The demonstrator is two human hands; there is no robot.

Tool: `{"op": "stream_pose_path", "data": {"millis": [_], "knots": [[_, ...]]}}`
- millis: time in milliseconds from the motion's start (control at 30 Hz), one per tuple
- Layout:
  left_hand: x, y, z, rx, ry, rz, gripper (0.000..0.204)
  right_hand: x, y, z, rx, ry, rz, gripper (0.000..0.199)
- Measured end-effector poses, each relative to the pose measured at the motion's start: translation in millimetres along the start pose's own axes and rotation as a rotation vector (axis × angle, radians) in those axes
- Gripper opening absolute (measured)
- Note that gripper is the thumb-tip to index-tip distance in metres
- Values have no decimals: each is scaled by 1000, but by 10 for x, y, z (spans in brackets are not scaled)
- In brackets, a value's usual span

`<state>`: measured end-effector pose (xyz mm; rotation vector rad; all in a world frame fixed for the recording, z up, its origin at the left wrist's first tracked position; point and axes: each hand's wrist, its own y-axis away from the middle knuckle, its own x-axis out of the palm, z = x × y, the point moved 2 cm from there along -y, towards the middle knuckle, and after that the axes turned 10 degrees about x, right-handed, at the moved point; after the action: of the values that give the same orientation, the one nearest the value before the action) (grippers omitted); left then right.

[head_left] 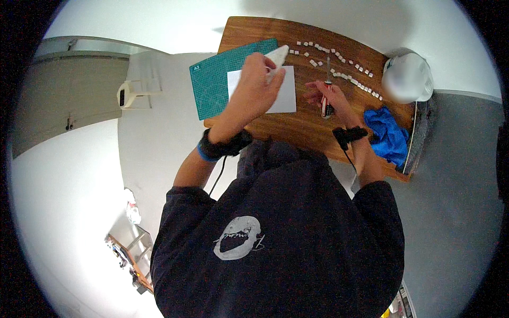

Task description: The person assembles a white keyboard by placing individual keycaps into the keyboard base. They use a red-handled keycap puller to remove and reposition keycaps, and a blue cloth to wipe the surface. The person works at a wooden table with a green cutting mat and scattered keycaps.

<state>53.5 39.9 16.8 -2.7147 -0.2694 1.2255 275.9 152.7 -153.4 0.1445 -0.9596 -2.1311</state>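
Wooden table (249, 29), two rows of small white pieces (354, 81).
Left hand (261, 79): white object (279, 54), held; right hand (333, 95): red-and-black screwdriver (327, 109).

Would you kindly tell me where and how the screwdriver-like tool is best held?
Probably take the screwdriver-like tool by its thick handle, coming from the near side: this is its nearer end, while the thin shaft points away.

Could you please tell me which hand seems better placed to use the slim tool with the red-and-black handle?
Probably the right hand: it holds that slim tool, while the left hand holds a white, elongated object.
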Motion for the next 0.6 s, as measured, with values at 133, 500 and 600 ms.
{"op": "stream_pose_path", "data": {"millis": [133,500,600], "knots": [[782,-157,-1,119,14,123,44,-104,-113,-158,-90,-79,-34,46],[1468,-377,614,298,-126,260,74,-411,133,-330,-47,-222,-206,51],[1746,-480,851,366,27,467,86,-466,147,-375,-37,-235,-212,50]]}}
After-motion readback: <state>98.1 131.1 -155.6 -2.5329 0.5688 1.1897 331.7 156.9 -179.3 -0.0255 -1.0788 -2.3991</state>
